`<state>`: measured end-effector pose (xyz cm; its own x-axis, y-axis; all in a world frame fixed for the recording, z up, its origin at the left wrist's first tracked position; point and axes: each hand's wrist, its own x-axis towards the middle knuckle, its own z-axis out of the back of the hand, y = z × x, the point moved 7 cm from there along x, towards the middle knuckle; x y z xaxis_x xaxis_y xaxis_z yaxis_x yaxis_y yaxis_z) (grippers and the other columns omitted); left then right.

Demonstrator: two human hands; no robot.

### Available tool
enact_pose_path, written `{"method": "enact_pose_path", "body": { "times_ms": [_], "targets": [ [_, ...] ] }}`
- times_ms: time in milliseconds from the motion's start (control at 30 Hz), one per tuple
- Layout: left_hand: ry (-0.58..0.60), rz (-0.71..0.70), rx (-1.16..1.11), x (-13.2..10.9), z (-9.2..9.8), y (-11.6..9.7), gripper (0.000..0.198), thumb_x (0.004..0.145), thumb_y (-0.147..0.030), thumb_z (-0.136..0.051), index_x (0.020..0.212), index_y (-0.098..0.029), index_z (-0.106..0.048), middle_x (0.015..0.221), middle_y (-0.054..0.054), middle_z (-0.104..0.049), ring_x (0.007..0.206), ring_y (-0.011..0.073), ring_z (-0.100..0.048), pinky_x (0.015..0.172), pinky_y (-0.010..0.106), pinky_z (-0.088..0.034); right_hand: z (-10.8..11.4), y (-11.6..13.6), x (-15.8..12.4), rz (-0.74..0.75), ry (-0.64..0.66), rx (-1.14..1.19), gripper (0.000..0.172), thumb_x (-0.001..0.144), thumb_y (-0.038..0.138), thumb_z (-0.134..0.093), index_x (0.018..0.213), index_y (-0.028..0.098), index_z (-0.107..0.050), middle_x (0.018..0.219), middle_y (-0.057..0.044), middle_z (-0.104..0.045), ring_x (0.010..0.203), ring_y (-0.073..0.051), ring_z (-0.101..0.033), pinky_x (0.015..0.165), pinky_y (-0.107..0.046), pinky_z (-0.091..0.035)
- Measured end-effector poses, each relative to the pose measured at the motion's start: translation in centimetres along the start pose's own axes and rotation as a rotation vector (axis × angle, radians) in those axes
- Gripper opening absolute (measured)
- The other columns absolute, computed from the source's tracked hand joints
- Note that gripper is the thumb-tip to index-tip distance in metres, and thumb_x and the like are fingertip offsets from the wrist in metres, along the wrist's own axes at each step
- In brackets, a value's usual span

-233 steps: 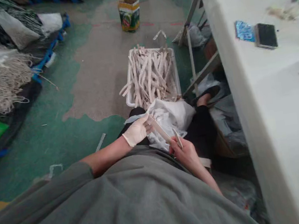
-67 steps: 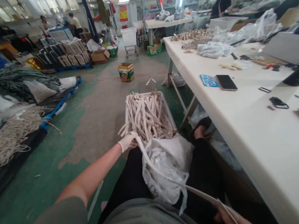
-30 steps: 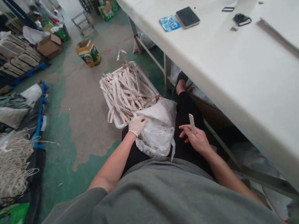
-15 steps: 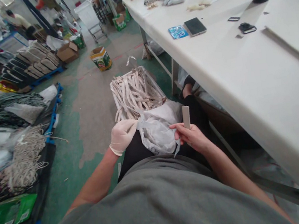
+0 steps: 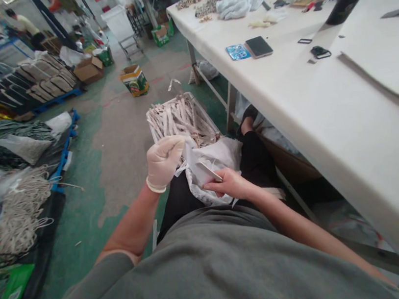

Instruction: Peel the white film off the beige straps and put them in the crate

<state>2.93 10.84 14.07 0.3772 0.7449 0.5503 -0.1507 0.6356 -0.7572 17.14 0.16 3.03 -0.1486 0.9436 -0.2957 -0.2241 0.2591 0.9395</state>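
Observation:
A whitish plastic bag (image 5: 227, 150) lies across my lap with its mouth turned toward me. My left hand (image 5: 167, 160), in a pale glove, pinches the bag's upper left rim and lifts it. Bare, my right hand (image 5: 229, 185) is at the bag's opening, its fingers closed on a flat beige strip (image 5: 208, 170) that tilts up and to the left. What lies deep in the bag is hidden. Just beyond the bag stands a white crate (image 5: 202, 105) filled with a tangle of pale straps (image 5: 176, 118).
A long white table (image 5: 287, 87) runs along my right, bearing a phone (image 5: 259, 46), a blue packet (image 5: 238, 52), a black buckle (image 5: 320, 52) and metal fittings. Cord bundles (image 5: 23, 214) lie on a pallet at left. A carton (image 5: 134, 80) stands ahead; two people work far left.
My left hand has risen and moved slightly right, pulling up the bag's rim. My right hand has moved left to the opening, and the strip has tipped from upright to slanting left.

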Motion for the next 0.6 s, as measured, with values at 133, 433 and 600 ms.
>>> {"method": "enact_pose_path", "body": {
  "times_ms": [133, 433, 600],
  "targets": [
    [-0.046, 0.209, -0.044, 3.2, -2.0, 6.8, 0.038, 0.094, -0.045, -0.055, 0.098, -0.015, -0.077, 0.092, 0.005, -0.076, 0.088, 0.0170, -0.068, 0.081, 0.026, -0.052, -0.1, 1.9, -1.8, -0.017, 0.204, 0.054, 0.043, 0.081, 0.055, -0.069, 0.088, 0.012, -0.076, 0.046, 0.003, -0.053, 0.043, -0.008, -0.043, 0.046, -0.020, -0.032],
    [0.663, 0.669, -0.286, -4.8, -10.4, 12.5, 0.061, 0.088, -0.068, -0.052, 0.078, -0.013, -0.077, 0.088, 0.014, -0.076, 0.093, 0.0263, -0.070, 0.093, 0.036, -0.050, 5.9, 3.6, -1.1, -0.031, -0.020, 0.385, 0.056, 0.082, 0.060, -0.068, 0.105, 0.009, -0.075, 0.044, 0.009, -0.032, 0.040, -0.007, -0.033, 0.045, -0.021, -0.045],
    [0.692, 0.612, -0.841, -8.2, -13.7, 6.1, 0.062, 0.072, -0.056, -0.081, 0.119, -0.018, -0.072, 0.117, 0.011, -0.072, 0.110, 0.0259, -0.065, 0.098, 0.035, -0.047, 6.3, 2.5, 0.9, -0.069, -0.081, 0.365, 0.056, 0.078, 0.060, -0.071, 0.101, 0.009, -0.074, 0.046, 0.008, -0.036, 0.041, -0.006, -0.035, 0.044, -0.021, -0.047]
  ]
}}
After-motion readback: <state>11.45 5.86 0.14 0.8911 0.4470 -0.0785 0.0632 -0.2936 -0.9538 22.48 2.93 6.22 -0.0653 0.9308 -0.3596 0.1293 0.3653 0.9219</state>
